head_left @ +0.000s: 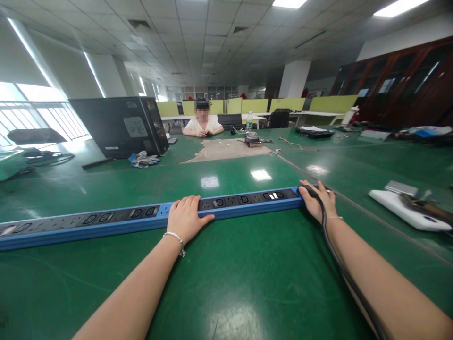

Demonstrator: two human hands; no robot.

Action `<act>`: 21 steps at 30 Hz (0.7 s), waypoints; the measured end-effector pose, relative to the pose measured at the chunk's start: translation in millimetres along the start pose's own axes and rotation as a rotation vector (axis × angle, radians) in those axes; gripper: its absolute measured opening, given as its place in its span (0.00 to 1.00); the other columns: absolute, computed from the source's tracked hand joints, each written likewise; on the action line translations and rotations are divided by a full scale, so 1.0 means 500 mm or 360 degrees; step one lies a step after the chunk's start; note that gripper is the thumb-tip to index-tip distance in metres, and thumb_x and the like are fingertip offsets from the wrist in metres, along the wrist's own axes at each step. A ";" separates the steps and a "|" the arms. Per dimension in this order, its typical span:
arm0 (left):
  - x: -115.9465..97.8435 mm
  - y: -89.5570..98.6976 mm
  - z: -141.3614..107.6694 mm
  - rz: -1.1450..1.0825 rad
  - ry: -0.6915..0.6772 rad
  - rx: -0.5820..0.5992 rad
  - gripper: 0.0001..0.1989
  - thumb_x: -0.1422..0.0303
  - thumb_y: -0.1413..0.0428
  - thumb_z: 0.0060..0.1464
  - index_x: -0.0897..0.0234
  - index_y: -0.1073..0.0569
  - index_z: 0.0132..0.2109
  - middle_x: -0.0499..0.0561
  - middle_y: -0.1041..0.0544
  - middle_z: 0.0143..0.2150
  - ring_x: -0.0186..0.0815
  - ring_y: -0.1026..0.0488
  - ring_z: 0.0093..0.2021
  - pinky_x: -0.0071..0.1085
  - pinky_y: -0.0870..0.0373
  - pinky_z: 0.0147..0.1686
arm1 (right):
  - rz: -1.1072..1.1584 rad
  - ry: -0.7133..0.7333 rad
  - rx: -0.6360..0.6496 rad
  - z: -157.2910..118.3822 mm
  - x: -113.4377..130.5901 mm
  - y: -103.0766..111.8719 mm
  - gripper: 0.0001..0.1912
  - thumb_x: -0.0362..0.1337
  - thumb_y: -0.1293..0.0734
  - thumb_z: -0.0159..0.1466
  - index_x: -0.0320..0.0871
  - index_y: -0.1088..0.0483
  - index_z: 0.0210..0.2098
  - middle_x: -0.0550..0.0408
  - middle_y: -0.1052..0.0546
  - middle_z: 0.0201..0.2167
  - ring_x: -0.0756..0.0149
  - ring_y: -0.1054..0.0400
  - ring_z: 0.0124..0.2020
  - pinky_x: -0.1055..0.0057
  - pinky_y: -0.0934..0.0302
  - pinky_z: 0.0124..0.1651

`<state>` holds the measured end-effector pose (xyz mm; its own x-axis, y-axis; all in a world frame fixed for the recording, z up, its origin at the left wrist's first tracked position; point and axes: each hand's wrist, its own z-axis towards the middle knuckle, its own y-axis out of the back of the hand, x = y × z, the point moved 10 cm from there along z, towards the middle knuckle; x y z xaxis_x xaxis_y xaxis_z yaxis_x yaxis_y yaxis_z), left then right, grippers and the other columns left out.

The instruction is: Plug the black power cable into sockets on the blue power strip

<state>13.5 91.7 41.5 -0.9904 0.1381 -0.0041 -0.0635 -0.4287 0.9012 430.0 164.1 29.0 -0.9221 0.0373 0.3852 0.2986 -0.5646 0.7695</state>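
Mid-frame, your left hand (186, 218) clasps the blue power strip (247, 210), already flat; right of centre, your right hand (321, 202) grips its end, black cable (324, 231) alongside.

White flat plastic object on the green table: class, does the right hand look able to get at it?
Probably yes: bare green tabletop separates the right hand from the white flat plastic object, though the hand is at the long blue power strip's end.

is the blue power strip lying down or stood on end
Lying down: the blue power strip runs lengthwise along the green table, its socket side facing up.
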 end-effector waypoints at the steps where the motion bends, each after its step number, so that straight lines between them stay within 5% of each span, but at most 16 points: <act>1: 0.001 0.000 0.000 -0.0001 0.0006 0.0002 0.32 0.46 0.51 0.48 0.63 0.36 0.54 0.58 0.30 0.54 0.46 0.36 0.55 0.43 0.45 0.55 | -0.0001 0.0000 0.0002 0.000 0.000 -0.001 0.24 0.52 0.48 0.62 0.55 0.34 0.52 0.58 0.33 0.56 0.52 0.51 0.62 0.42 0.64 0.60; 7: 0.001 -0.001 0.000 -0.0001 0.0000 -0.0018 0.33 0.45 0.52 0.48 0.63 0.36 0.54 0.58 0.30 0.53 0.46 0.36 0.54 0.43 0.45 0.55 | 0.0049 0.0005 -0.0111 0.001 0.002 0.006 0.22 0.50 0.45 0.61 0.53 0.31 0.49 0.56 0.29 0.51 0.52 0.46 0.59 0.43 0.62 0.60; 13: 0.000 0.000 0.002 0.0009 -0.0010 -0.0040 0.33 0.45 0.51 0.48 0.65 0.35 0.53 0.58 0.29 0.53 0.46 0.35 0.54 0.43 0.43 0.53 | 0.0387 0.0009 -0.0271 0.002 0.003 0.027 0.17 0.49 0.40 0.57 0.47 0.25 0.35 0.52 0.23 0.40 0.56 0.37 0.52 0.52 0.53 0.58; 18: -0.001 0.003 0.000 0.0012 -0.0022 -0.0057 0.33 0.46 0.51 0.48 0.66 0.35 0.54 0.59 0.29 0.53 0.46 0.35 0.54 0.43 0.43 0.53 | 0.0948 -0.0177 -0.0651 -0.012 -0.016 0.079 0.23 0.51 0.43 0.60 0.42 0.27 0.41 0.50 0.23 0.39 0.61 0.30 0.43 0.63 0.39 0.49; 21: 0.000 0.001 0.000 0.0015 -0.0021 -0.0052 0.34 0.45 0.51 0.48 0.66 0.36 0.54 0.59 0.29 0.53 0.46 0.35 0.54 0.43 0.43 0.53 | 0.1045 -0.0141 -0.0554 -0.012 0.007 0.076 0.22 0.52 0.40 0.59 0.42 0.26 0.40 0.51 0.23 0.39 0.61 0.30 0.43 0.64 0.38 0.49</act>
<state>13.3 91.3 42.1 -0.9893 0.1452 0.0103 -0.0581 -0.4588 0.8867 436.9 137.8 56.5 -0.5531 -0.3393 0.7609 0.6722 -0.7214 0.1669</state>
